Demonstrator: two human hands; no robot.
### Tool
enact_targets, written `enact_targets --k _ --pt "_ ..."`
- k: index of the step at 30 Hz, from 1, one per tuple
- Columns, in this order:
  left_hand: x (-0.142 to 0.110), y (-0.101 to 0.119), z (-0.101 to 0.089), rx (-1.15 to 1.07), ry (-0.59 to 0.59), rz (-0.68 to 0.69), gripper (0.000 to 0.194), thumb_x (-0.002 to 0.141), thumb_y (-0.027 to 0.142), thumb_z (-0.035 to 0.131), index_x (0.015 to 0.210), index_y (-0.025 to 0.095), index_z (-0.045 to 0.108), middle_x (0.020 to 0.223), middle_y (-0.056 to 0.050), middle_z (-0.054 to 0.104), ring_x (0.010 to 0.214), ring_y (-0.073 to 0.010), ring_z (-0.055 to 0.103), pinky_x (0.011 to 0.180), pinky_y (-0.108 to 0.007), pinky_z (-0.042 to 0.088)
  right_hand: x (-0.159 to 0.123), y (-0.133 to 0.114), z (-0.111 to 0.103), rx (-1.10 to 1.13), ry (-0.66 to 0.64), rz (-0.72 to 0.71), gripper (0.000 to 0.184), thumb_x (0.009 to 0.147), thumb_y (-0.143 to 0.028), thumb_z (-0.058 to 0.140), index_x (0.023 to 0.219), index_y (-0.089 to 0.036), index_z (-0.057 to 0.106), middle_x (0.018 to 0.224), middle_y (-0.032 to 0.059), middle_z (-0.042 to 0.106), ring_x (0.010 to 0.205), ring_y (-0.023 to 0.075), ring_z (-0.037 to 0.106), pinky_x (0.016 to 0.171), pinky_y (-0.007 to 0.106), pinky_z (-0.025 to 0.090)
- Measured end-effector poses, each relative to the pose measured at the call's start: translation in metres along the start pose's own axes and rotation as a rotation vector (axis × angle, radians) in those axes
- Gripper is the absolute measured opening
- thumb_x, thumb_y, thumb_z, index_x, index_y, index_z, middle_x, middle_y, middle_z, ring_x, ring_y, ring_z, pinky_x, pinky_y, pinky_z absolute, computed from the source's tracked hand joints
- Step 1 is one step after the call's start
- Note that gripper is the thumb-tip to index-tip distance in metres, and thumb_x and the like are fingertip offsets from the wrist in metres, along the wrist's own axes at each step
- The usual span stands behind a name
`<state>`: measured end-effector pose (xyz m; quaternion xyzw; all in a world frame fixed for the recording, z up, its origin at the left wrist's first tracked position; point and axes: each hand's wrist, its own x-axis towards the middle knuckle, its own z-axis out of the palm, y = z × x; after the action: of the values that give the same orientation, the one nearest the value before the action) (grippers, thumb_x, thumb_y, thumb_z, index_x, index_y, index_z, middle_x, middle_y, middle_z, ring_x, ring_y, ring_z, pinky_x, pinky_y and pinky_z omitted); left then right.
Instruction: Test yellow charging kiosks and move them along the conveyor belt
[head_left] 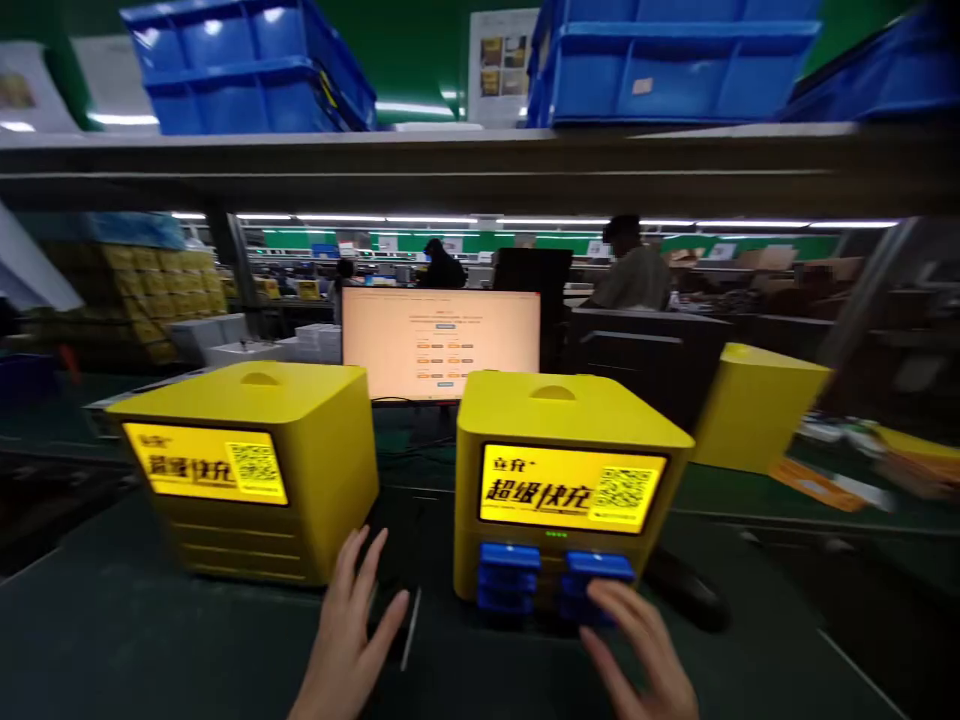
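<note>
Centrally, two yellow charging stations stand on a dark bench, each with a lit front screen. The right station sits at about 1 o'clock from the viewer, the left station at about 11 o'clock, well apart from it. Blue power banks protrude from the slots below the right station's screen in two stacks: left stack and right stack. Each bank lies flat, its long axis running front to back into the station, its free end pointing toward 6 o'clock. The right hand is the nearer one: its fingertips rest on the protruding end of the right stack, the fingers spread and only slightly curled, not closed around a bank. The stack lies at 11 o'clock from the palm, directly ahead of the fingers. The left hand is open, fingers splayed, holding nothing; it hovers or rests over the bench between the stations, just beside the left station's near corner, and contact cannot be told. A monitor glows at 12 o'clock behind the stations; a third yellow box stands at 2 o'clock.
</note>
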<state>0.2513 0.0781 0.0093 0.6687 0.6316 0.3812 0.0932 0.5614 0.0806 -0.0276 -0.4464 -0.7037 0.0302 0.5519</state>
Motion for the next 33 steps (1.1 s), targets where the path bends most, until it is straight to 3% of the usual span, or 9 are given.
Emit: enact_targets --k 3,8,12,16,20,24,28,31,33 --pt "0.011 0.038 0.048 -0.222 -0.102 0.054 0.063 0.087 0.047 0.043 0.14 0.03 0.013 0.148 -0.004 0.011 0.135 -0.0239 0.011 0.11 -0.046 0.019 0.031 0.008 -0.017 -0.12 0.257 0.166 0.05 0.083 -0.04 0.058 0.128 -0.025 0.042 0.122 0.01 0.044 0.11 0.0286 0.045 0.088 0.042 0.042" --pt "0.035 0.071 0.082 -0.484 0.015 -0.067 0.073 0.079 0.052 0.054 0.137 0.02 0.024 0.142 -0.01 0.027 0.133 -0.0276 0.021 0.11 -0.045 0.022 0.044 0.022 -0.011 0.15 0.16 0.488 0.077 0.075 -0.052 0.063 0.136 -0.025 0.025 0.133 0.0094 0.037 0.115 0.0299 0.04 0.092 0.044 0.038" --pt "0.035 0.064 0.084 -0.476 0.031 -0.057 0.073 0.079 0.052 0.054 0.137 0.019 0.023 0.144 -0.01 0.023 0.133 -0.0266 0.02 0.11 -0.045 0.021 0.04 0.037 -0.011 0.268 0.058 0.571 0.08 0.072 -0.054 0.065 0.135 -0.021 0.027 0.135 0.0107 0.037 0.121 0.0297 0.035 0.1 0.046 0.031" --pt "0.029 0.049 0.09 -0.395 -0.065 -0.03 0.085 0.075 0.049 0.06 0.139 0.019 0.014 0.147 -0.011 0.017 0.134 -0.0267 0.016 0.11 -0.046 0.018 0.027 0.055 -0.009 0.303 -0.074 0.566 0.093 0.069 -0.053 0.067 0.138 -0.021 0.014 0.14 0.0121 0.028 0.127 0.0297 0.027 0.104 0.047 0.025" --pt "0.025 0.038 0.096 -0.341 -0.064 -0.073 0.078 0.079 0.048 0.054 0.14 0.02 0.013 0.147 -0.011 0.019 0.134 -0.0266 0.017 0.109 -0.048 0.02 0.013 0.069 -0.004 0.257 -0.036 0.588 0.088 0.071 -0.052 0.065 0.138 -0.022 0.016 0.139 0.0118 0.03 0.127 0.0306 0.029 0.104 0.048 0.025" --pt "0.019 0.031 0.096 -0.246 -0.101 -0.006 0.092 0.073 0.037 0.065 0.142 0.023 0.005 0.148 -0.008 0.016 0.133 -0.0273 0.019 0.108 -0.044 0.025 0.002 0.078 0.0 0.264 -0.128 0.513 0.094 0.07 -0.051 0.066 0.139 -0.021 0.009 0.143 0.0123 0.024 0.13 0.0291 0.024 0.107 0.047 0.021" --pt "0.016 0.033 0.097 -0.151 -0.136 -0.019 0.092 0.074 0.032 0.065 0.143 0.023 0.005 0.145 -0.009 0.025 0.13 -0.0272 0.03 0.104 -0.041 0.033 -0.01 0.087 0.004 0.075 -0.13 0.535 0.092 0.072 -0.056 0.061 0.139 -0.017 0.012 0.139 0.016 0.032 0.126 0.0322 0.031 0.103 0.051 0.026" --pt "0.02 0.031 0.081 -0.088 -0.162 0.066 0.087 0.076 0.035 0.065 0.142 0.022 0.011 0.143 -0.008 0.03 0.128 -0.0253 0.032 0.104 -0.039 0.033 -0.014 0.103 -0.009 -0.103 -0.155 0.386 0.079 0.078 -0.057 0.053 0.137 -0.017 0.02 0.135 0.0165 0.039 0.123 0.0336 0.037 0.099 0.052 0.033" --pt "0.02 0.017 0.049 -0.033 -0.16 0.127 0.073 0.079 0.041 0.062 0.14 0.028 0.023 0.139 -0.004 0.038 0.126 -0.0236 0.037 0.102 -0.037 0.036 -0.013 0.122 -0.028 -0.246 -0.19 0.171 0.061 0.081 -0.055 0.048 0.129 -0.019 0.036 0.128 0.0149 0.047 0.118 0.0346 0.042 0.098 0.055 0.032"
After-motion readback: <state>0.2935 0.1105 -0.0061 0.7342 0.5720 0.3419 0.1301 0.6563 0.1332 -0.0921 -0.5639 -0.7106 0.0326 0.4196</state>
